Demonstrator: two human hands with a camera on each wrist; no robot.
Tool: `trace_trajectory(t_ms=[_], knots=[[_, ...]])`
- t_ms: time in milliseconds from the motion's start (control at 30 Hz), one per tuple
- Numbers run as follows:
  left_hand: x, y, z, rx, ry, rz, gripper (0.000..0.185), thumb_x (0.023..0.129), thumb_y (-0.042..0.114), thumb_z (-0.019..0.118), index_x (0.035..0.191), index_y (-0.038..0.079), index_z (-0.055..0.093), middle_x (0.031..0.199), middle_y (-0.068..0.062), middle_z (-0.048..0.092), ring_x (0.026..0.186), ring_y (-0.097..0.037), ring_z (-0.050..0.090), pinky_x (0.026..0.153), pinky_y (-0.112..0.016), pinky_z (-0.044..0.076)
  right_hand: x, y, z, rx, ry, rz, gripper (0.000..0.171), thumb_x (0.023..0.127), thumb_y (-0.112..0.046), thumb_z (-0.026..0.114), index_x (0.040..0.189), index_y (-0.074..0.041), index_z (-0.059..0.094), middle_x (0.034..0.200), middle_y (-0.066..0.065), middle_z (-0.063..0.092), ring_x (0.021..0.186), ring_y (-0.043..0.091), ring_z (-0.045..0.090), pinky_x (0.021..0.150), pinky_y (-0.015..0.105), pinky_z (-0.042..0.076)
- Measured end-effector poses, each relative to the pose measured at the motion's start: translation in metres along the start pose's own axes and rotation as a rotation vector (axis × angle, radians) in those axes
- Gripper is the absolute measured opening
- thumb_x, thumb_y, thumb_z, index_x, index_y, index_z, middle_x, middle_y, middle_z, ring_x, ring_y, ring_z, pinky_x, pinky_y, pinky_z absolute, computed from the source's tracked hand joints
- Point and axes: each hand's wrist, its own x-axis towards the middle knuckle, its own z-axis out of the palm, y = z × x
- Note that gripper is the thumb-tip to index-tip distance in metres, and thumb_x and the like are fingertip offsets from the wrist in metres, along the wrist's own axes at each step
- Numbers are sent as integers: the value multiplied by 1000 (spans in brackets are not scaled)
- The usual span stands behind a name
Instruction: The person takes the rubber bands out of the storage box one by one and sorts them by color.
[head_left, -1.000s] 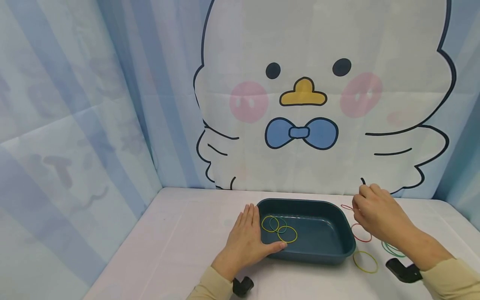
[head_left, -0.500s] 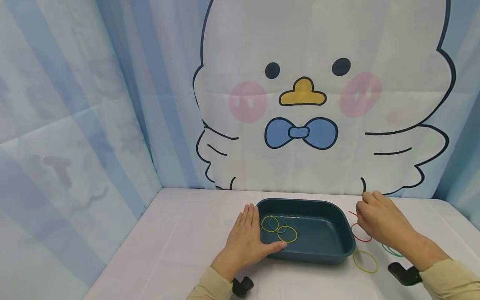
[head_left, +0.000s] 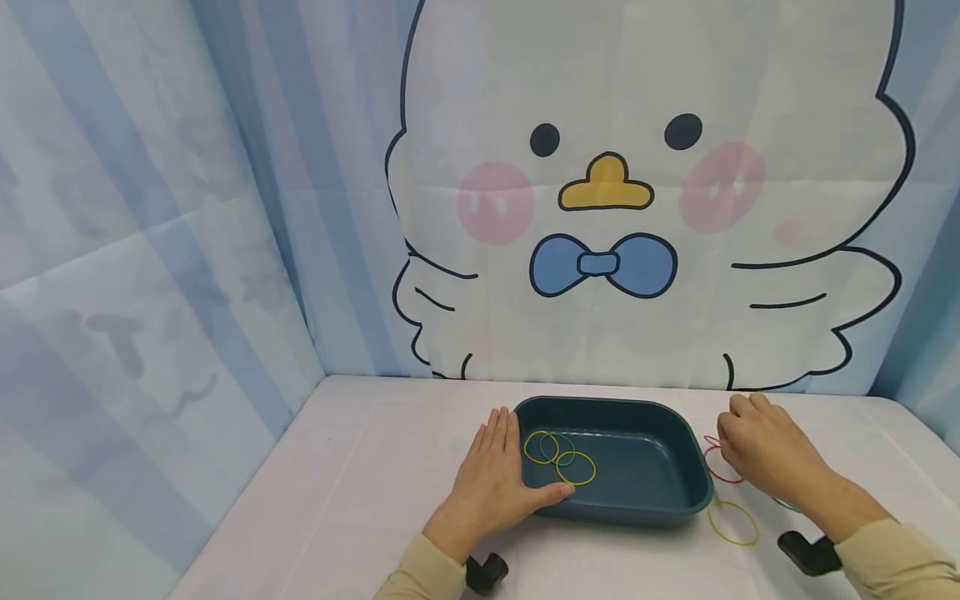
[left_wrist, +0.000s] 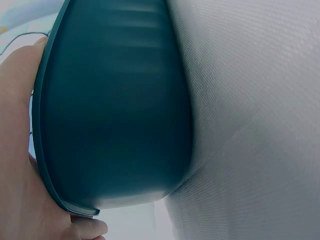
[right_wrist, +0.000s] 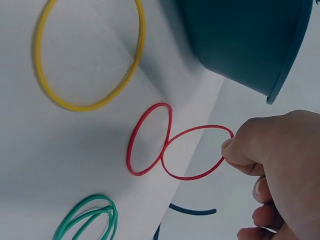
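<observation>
My left hand (head_left: 495,479) rests on the left end of a dark blue-green plastic tray (head_left: 615,512), its straight fingers along the outer wall and its thumb over the near rim. Inside the tray lie two yellow rubber bands (head_left: 576,484) and a green one (head_left: 573,450). Right of the tray, my right hand (head_left: 768,446) pinches a red rubber band (right_wrist: 192,178) between thumb and index finger. That band's far end meets another red rubber band (right_wrist: 131,145) lying on the table. The remaining right-hand fingers are curled.
A yellow rubber band (head_left: 731,540) lies by the tray's near right corner. Several green rubber bands (right_wrist: 82,215) lie under the right forearm, mostly hidden in the head view. The white-covered table (head_left: 322,500) meets a printed cloth backdrop (head_left: 600,333) behind.
The right hand has moved a little toward the person and to the right, bringing the pinched red rubber band beside the other red one. The left hand and tray stay put.
</observation>
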Motion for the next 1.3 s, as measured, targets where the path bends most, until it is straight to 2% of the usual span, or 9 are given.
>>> trace_trajectory(t_ms=[467, 867, 1000, 1133, 1300], knots=[[1, 0, 1, 2, -3, 1, 125, 77, 90, 43, 158, -1, 13, 166, -19, 13, 155, -31, 10, 125, -46, 17, -12, 1, 17, 18, -76, -30, 22, 72, -6, 79, 66, -14, 60, 70, -2, 43, 69, 17, 39, 56, 30, 32], [0, 1, 2, 2, -3, 1, 125, 77, 90, 43, 158, -1, 13, 165, -19, 14, 155, -32, 12, 125, -47, 18, -15, -3, 15, 22, -159, 18, 27, 70, -12, 84, 67, -17, 57, 73, -2, 45, 72, 18, 40, 60, 32, 33], [1, 1, 2, 5, -3, -1, 125, 77, 90, 43, 158, -1, 13, 165, -19, 14, 155, -32, 12, 125, -47, 18, -13, -2, 13, 23, -135, 23, 25, 71, -12, 82, 68, -16, 58, 73, -2, 46, 71, 19, 41, 60, 33, 33], [1, 0, 2, 11, -3, -1, 125, 77, 90, 43, 158, -1, 13, 165, -19, 14, 155, -32, 12, 125, -47, 18, -13, 1, 10, 19, -63, 7, 22, 70, -10, 80, 68, -16, 59, 71, -2, 45, 70, 19, 41, 58, 32, 32], [0, 0, 1, 11, -2, 0, 125, 77, 89, 44, 157, -2, 14, 165, -19, 14, 155, -32, 12, 125, -47, 18, -12, 1, 6, 8, -14, 5, 23, 69, -12, 81, 70, -16, 57, 71, -2, 43, 70, 18, 38, 59, 29, 29]])
